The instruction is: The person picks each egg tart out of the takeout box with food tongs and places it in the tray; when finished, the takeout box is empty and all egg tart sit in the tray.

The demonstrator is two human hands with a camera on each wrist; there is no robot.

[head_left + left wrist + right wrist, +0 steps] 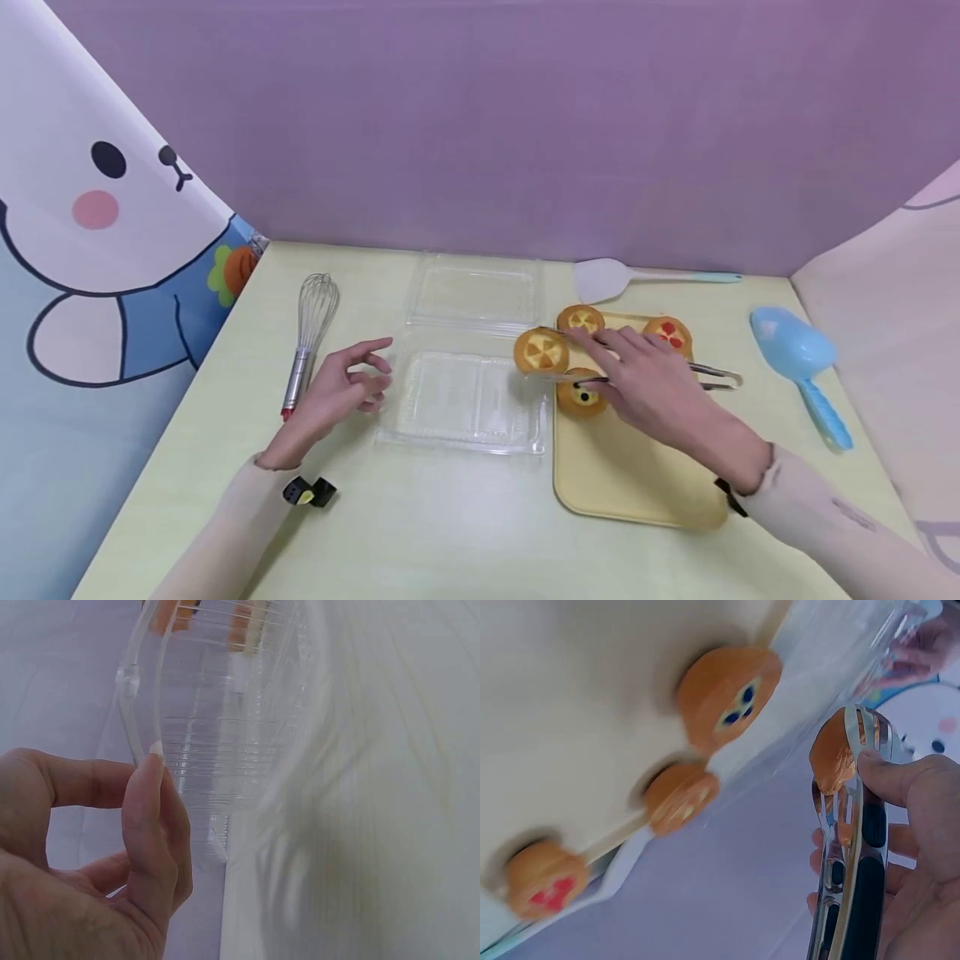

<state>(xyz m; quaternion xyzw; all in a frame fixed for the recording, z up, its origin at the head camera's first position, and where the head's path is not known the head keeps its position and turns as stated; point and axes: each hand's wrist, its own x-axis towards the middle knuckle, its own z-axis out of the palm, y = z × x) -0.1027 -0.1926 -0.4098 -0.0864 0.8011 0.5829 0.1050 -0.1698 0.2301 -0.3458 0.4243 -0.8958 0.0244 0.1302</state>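
My right hand (648,379) holds metal tongs (855,847) with black grip panels. Their tips squeeze a round brown pastry (542,352) with a yellow wedge pattern, raised at the tray's left edge. Left of it lies a clear plastic box (457,400), its lid (476,292) folded back. My left hand (341,387) hovers beside the box's left edge, fingers loosely bent; in the left wrist view its fingertips overlap the rim, and contact is unclear. On the yellow tray (637,479) sit a dark-dotted pastry (731,697), a yellow-topped pastry (681,796) and a red-topped pastry (547,881).
A whisk (307,337) with a metal handle lies left of my left hand. Behind the tray is a spatula (603,279) with a pale blade. A blue scoop (798,358) lies at the table's right side. A purple backdrop (480,125) rises behind the table.
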